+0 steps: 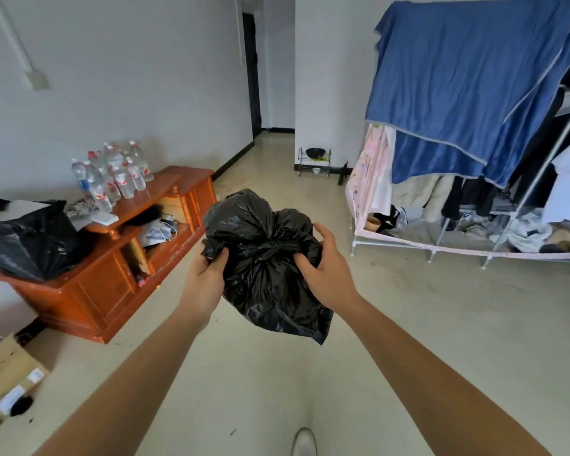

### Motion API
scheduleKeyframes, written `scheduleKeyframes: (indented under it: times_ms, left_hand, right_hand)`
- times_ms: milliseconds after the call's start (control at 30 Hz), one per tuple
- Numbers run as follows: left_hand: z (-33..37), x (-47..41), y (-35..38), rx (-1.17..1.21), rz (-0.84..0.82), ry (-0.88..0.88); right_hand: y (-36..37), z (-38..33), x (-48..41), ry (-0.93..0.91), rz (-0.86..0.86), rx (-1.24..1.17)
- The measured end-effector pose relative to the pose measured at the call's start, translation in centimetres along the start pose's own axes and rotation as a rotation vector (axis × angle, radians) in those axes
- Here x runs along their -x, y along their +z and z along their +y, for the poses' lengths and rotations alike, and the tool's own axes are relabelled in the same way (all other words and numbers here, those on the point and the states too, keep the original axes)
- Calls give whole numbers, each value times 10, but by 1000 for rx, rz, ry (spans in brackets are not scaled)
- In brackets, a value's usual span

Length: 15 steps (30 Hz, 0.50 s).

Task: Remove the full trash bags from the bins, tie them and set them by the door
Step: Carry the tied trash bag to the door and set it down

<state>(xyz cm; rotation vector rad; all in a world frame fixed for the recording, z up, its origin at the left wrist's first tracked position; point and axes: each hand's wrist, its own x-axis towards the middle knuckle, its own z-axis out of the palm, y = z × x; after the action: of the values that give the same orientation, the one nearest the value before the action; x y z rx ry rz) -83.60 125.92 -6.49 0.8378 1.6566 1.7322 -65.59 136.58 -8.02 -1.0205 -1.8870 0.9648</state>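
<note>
A black trash bag (264,274), neck gathered into a bunch whose tightness cannot be judged, is held in mid-air over the floor (408,324) between a wooden cabinet (112,278) and a fabric wardrobe (458,93); its contents are hidden, and the fingertips of both hands sink into the plastic. The left hand (204,278) grips the bag's left fold with fingers curled tight, and the right hand (329,269) clamps its right side, thumb raised, both forearms extended forward. A second black bag (30,241) on the cabinet is cut by the left edge.
</note>
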Motion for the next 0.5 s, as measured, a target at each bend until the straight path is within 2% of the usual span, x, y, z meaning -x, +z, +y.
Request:
scheduleKeyframes:
  times_ms: [233,500]
  left_hand:
    - [-7,-213,49,-27,-5,-20]
    - [2,-432,68,5,42,-35]
  right_hand:
    - [32,58,-205,1,-15,-24]
    - [86,79,-433,0,-96,-32]
